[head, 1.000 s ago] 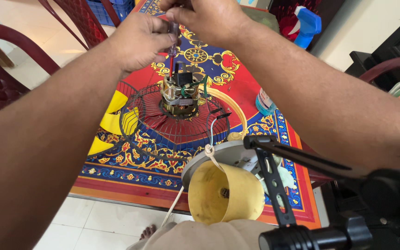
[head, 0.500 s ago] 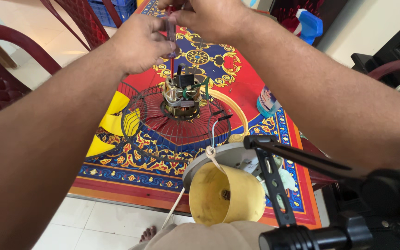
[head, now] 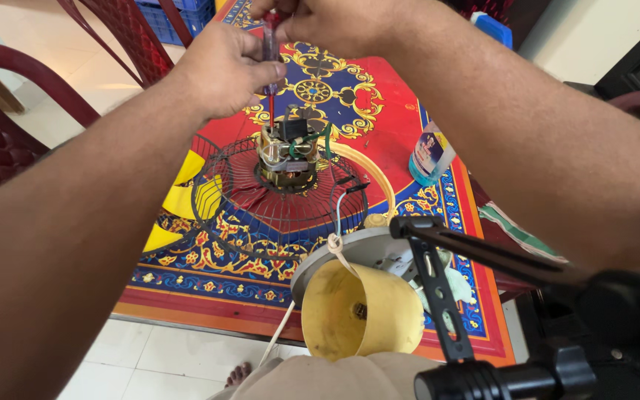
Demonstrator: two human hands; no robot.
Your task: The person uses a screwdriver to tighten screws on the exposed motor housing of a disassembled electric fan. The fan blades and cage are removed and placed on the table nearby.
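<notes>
At the top centre of the frame my left hand (head: 220, 70) pinches the shaft of a red screwdriver (head: 270, 55), and my right hand (head: 327, 22) closes around its handle just above. Its tip points down at the fan motor (head: 287, 155) in the wire guard (head: 275, 204), mid-frame on the patterned cloth (head: 379, 104). A yellow cone (head: 353, 311) sits below.

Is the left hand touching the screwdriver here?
Touching. The head view shows the left hand with thumb and fingers pinched around the red screwdriver, whose shaft runs down to the fan motor.
</notes>
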